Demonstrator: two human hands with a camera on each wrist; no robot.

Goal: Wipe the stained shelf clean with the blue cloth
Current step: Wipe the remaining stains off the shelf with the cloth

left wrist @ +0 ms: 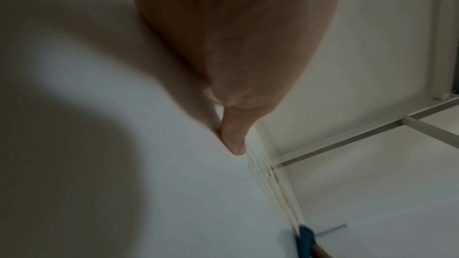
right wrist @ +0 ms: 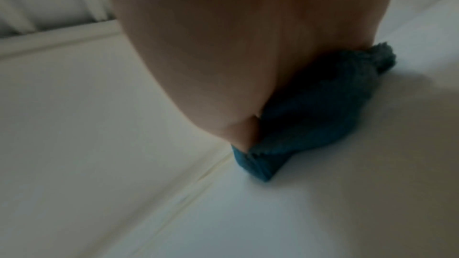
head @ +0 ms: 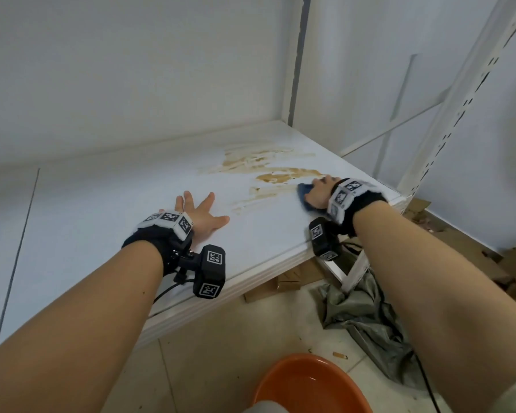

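Observation:
A white shelf (head: 108, 210) carries brown smeared stains (head: 268, 171) toward its back right. My right hand (head: 320, 190) presses a bunched blue cloth (head: 304, 190) onto the shelf at the right end of the stains, near the shelf's right edge. In the right wrist view the palm covers the cloth (right wrist: 310, 117) and the fingers are hidden, so the grip is unclear. My left hand (head: 200, 214) lies flat on the shelf with fingers spread, left of the stains and holding nothing. The left wrist view shows its thumb (left wrist: 233, 136) on the white surface and the cloth (left wrist: 306, 240) far off.
White perforated shelf uprights (head: 447, 114) rise at the right. An orange basin (head: 310, 386) stands on the tiled floor below. A crumpled grey-green sheet (head: 367, 317) and cardboard pieces (head: 513, 263) lie on the floor by the shelf's right end.

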